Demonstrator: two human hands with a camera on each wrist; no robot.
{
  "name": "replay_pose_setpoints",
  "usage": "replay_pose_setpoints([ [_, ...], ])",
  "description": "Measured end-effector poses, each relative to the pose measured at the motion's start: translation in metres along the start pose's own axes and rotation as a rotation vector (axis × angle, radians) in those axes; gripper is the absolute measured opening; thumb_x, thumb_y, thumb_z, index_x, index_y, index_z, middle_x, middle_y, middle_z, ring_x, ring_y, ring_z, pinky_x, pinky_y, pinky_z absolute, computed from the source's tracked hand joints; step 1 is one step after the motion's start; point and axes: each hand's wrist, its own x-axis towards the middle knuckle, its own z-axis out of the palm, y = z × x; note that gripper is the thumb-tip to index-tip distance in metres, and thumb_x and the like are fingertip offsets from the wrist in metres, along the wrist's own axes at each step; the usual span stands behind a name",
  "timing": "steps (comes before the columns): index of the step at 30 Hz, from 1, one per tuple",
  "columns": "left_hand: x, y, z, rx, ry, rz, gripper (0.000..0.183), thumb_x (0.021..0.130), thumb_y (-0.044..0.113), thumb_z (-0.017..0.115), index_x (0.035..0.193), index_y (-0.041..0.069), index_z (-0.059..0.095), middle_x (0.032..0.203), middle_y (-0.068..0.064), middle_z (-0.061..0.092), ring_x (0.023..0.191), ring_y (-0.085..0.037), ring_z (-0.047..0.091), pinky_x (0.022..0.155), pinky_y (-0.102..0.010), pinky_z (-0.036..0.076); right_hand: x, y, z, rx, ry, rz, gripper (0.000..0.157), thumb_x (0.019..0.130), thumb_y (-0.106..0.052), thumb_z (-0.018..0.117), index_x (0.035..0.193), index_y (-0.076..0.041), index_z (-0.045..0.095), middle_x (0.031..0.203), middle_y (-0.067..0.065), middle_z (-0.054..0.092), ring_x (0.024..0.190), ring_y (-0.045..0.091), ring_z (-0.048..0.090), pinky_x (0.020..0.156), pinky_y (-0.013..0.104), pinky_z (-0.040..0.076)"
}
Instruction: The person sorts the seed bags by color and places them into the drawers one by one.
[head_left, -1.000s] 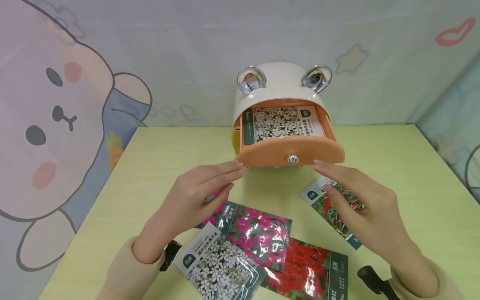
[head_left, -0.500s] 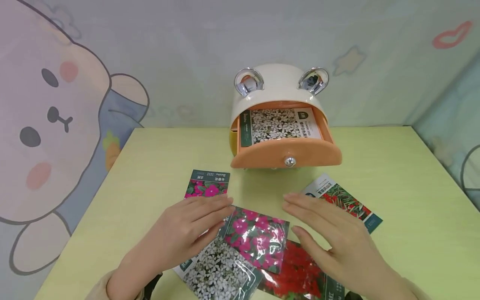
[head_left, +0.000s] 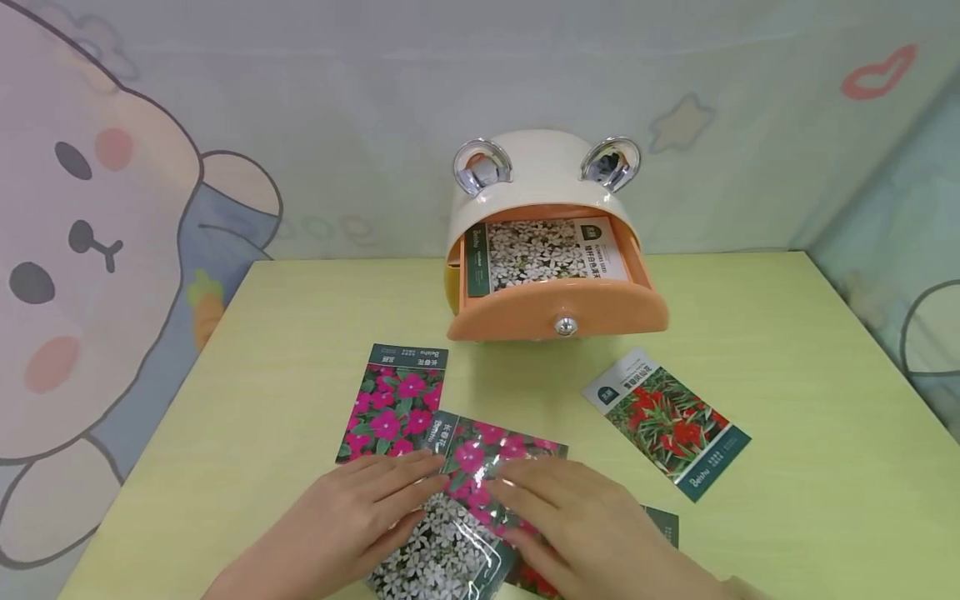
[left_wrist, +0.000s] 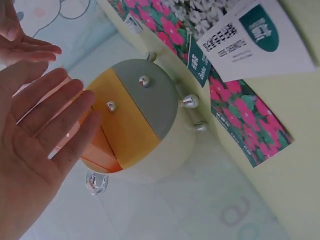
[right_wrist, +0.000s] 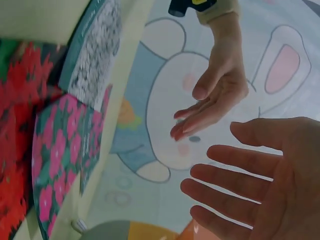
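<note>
Both hands hold nothing, fingers extended, in front of the frog-shaped drawer box. My left hand (head_left: 356, 525) overlaps the white-flower seed packet (head_left: 442, 546) in the head view, and the left wrist view shows its palm raised above the table. My right hand (head_left: 581, 521) is over the middle pink-flower packet (head_left: 480, 454) and hides most of a red-flower packet (head_left: 663, 525). In the right wrist view its fingers (right_wrist: 230, 185) are spread. Another pink-flower packet (head_left: 393, 408) lies beyond the left fingertips. A red-and-green flower packet (head_left: 667, 425) lies to the right.
The box (head_left: 543, 167) has a white top and two shiny round eyes. Its orange upper drawer (head_left: 517, 312) is pulled out, holding a white-flower packet (head_left: 540, 254). A patterned cloth backdrop (head_left: 360, 108) hangs behind the pale yellow-green table (head_left: 292, 350).
Both hands have drawn back from near the drawer front toward the body, over the packets. The drawer stays out, and the head view has shifted slightly.
</note>
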Motion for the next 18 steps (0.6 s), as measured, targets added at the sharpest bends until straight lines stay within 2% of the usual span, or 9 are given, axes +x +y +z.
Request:
replay_pose_setpoints([
  [4,-0.007,0.003,0.006,-0.043,-0.182,-0.065,0.054,0.087,0.035,0.069,0.137,0.02,0.055,0.139,0.002,0.057,0.123,-0.016,0.059,0.092,-0.04,0.055,0.006,-0.004,0.017,-0.086,0.043,-0.136,0.04,0.094,-0.041,0.059,0.126,-0.018,0.063,0.127,-0.004,0.065,0.118,0.012,0.061,0.097,0.03,0.053],
  [8,-0.012,0.003,0.012,-0.133,-0.375,-0.157,0.063,0.09,0.045,0.063,0.145,0.022,0.044,0.148,0.002,0.047,0.133,-0.02,0.05,0.101,-0.044,0.05,0.012,-0.009,0.03,-0.147,-0.056,-0.182,0.045,0.094,-0.044,0.056,0.129,-0.016,0.061,0.129,-0.001,0.064,0.12,0.014,0.06,0.096,0.028,0.053],
  [12,-0.018,0.001,0.02,-0.144,-0.448,-0.174,0.071,0.085,0.049,0.066,0.146,0.021,0.042,0.15,-0.001,0.045,0.137,-0.023,0.045,0.102,-0.047,0.048,0.018,-0.018,0.046,-0.23,-0.116,-0.23,0.048,0.095,-0.047,0.051,0.13,-0.015,0.06,0.129,0.0,0.064,0.119,0.013,0.061,0.095,0.025,0.053],
  [18,-0.028,-0.002,0.031,-0.159,-0.505,-0.193,0.082,0.078,0.052,0.072,0.147,0.02,0.041,0.151,-0.002,0.043,0.139,-0.024,0.042,0.103,-0.049,0.046,0.022,-0.031,0.07,-0.281,-0.087,-0.272,0.057,0.096,-0.058,0.04,0.123,-0.014,0.065,0.122,0.0,0.068,0.111,0.01,0.065,0.09,0.021,0.054],
])
